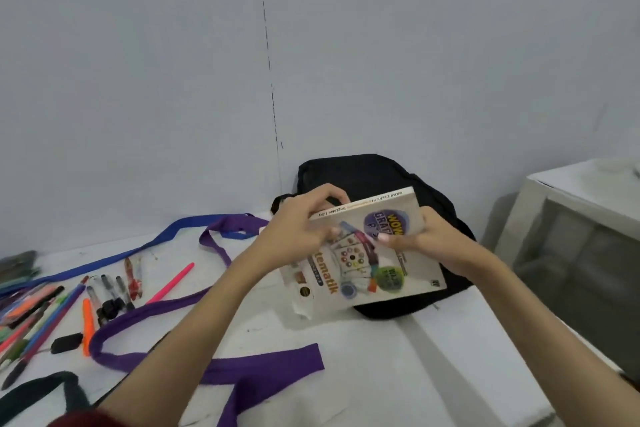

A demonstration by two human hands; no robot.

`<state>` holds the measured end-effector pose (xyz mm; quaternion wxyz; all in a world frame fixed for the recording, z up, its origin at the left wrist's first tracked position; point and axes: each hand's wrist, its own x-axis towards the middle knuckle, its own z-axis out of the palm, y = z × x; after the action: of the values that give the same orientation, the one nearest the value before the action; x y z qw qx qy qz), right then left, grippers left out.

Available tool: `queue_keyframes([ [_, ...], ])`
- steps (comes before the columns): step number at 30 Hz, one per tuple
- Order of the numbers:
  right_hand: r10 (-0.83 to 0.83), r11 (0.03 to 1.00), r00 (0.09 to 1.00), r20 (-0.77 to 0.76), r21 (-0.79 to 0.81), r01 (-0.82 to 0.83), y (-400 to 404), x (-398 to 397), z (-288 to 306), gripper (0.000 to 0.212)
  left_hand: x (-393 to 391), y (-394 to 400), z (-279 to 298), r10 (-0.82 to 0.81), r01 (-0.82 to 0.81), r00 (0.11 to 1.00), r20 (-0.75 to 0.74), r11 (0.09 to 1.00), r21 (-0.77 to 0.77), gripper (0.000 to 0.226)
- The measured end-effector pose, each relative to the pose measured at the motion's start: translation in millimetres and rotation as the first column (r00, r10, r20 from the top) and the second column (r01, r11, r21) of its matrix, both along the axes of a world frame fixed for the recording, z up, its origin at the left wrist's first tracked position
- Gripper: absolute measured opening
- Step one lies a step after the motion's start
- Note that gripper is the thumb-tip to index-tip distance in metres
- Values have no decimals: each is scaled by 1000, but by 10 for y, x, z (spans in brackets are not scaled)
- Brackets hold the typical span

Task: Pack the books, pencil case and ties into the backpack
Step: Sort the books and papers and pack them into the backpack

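Observation:
A white book [360, 270] with a colourful cover hangs tilted over the black backpack [374, 177], which lies against the wall. My left hand [298, 229] grips the book's left edge near the spine. My right hand [419, 236] holds its right edge, thumb on the cover. A purple tie [214, 364] winds across the white table in front of me. A blue tie [145, 248] stretches along the back left. A dark tie [38, 392] lies at the bottom left. I cannot tell whether the backpack is open; the book hides its middle.
Several pens, pencils and markers [104, 295] lie scattered at the left of the table [398, 374]. A pink pen [171, 282] sits apart from them. A white cabinet [581, 218] stands to the right beyond the table's edge. The grey wall is right behind the backpack.

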<state>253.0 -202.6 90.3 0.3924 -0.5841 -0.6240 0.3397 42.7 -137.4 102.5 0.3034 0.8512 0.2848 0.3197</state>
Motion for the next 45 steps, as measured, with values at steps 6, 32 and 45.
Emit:
queue_keyframes([
  [6, -427, 894, 832, -354, -27, 447, 7, 785, -226, 19, 492, 263, -487, 220, -285, 946, 238, 914, 289, 19],
  [32, 22, 999, 744, -668, -17, -45, 788, 1974, -424, 73, 1160, 572, -1347, 214, 58, 686, -695, 936, 346, 40],
  [45, 153, 897, 828, -540, -276, -346, 948, 2098, -520, 76, 1125, 1123, -208, 359, -199, 925, 122, 734, -649, 18],
])
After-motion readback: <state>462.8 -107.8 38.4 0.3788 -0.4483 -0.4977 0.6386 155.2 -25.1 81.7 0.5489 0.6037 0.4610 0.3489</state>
